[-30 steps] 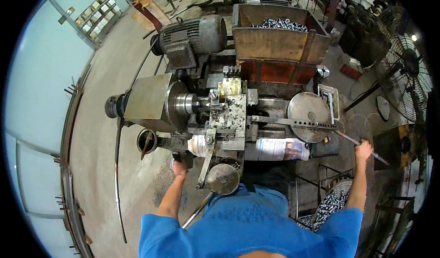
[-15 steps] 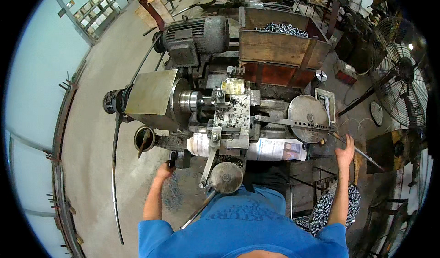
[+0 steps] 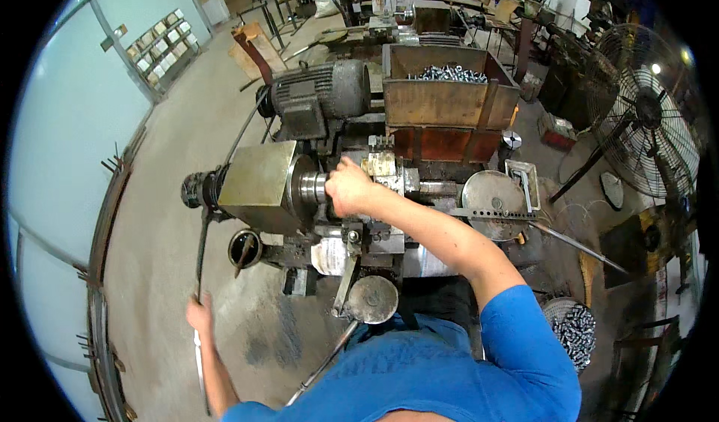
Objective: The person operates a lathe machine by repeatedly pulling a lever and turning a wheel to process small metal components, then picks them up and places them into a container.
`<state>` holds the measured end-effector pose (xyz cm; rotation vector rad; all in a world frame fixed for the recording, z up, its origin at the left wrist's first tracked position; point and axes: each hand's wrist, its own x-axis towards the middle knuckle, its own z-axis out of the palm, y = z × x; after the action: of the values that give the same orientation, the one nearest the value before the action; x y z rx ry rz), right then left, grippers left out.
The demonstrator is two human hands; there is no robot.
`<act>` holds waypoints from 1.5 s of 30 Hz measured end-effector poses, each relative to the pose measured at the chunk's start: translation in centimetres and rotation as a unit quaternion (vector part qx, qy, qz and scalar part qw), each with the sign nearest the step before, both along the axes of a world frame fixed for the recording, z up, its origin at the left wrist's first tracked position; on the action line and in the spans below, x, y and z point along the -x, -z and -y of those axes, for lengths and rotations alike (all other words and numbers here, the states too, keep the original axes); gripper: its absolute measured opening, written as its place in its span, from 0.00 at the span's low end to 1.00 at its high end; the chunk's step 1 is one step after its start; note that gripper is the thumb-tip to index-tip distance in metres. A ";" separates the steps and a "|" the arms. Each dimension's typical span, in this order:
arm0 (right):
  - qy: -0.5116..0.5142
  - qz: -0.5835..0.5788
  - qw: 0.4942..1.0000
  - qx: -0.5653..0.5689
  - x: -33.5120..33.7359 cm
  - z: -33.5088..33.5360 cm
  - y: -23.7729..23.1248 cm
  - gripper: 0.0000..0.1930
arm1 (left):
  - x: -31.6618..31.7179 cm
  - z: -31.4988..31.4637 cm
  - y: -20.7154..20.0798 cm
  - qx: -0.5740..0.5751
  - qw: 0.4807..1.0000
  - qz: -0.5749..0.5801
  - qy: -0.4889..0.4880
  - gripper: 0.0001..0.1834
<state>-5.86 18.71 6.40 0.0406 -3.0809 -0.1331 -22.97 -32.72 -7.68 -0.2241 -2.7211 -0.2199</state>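
Note:
My left hand [image 3: 200, 314] is closed round the long lever bar [image 3: 201, 261] that hangs down left of the lathe. My right hand [image 3: 348, 189] reaches across the machine to the front of the steel chuck [image 3: 309, 187]. Its fingers are curled there, and whatever they hold is hidden behind them. Beside that hand is the tool slide [image 3: 383, 166], strewn with dark chips. A square metal cover [image 3: 258, 175] sits over the headstock. Nearer to me are the round handwheel disc [image 3: 373, 300] and a flat clamp arm [image 3: 347, 281].
A pot with a brush [image 3: 245, 249] stands left of the lathe bed. Behind are a motor [image 3: 320, 92] and a wooden crate [image 3: 438, 100] of metal parts. To the right are a perforated bar [image 3: 494, 214], a large fan [image 3: 645, 111] and a basket of small metal parts [image 3: 575, 336].
My left hand has left the black handle by the bed and moved left onto the lever bar. My right hand has gone from the rod at the right to the chuck.

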 end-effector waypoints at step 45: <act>0.783 -0.035 0.584 0.214 -52.5 -3.5 18.9 0.18 | -3.3 -7.5 -3.8 -0.412 0.790 0.451 0.056 0.15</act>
<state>46.60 22.23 -12.51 -2.4232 -1.8644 0.5140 -19.71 -25.25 -3.85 -0.0005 -3.1020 -1.9267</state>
